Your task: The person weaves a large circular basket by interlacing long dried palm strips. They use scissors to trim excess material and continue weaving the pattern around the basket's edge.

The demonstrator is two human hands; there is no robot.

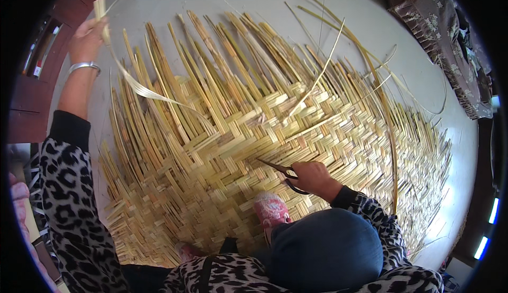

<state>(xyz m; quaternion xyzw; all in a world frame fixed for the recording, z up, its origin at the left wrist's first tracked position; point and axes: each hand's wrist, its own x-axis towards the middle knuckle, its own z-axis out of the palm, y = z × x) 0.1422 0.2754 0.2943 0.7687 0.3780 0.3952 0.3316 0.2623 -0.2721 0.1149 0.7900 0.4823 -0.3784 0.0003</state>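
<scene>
A large woven reed mat [233, 208] in a zigzag pattern lies under me, with long loose reed ends sticking out along its far edge. My left hand [86, 42] is raised at the upper left, closed around a pale, flat reed strip [138, 88]. The strip sags from that hand down to the mat's weave. Above the middle of the mat, my right hand [313, 179] grips dark scissors [276, 166] by their loops. Their blades look closed and point to the upper left. Whether the tips touch the weave I cannot tell.
Long thin reed strips [378, 81] arch across the far right of the mat. Dark red furniture [32, 97] stands at the left, and patterned brown fabric [428, 28] hangs at the upper right. My pink shoe [271, 208] rests on the mat, close to the scissors.
</scene>
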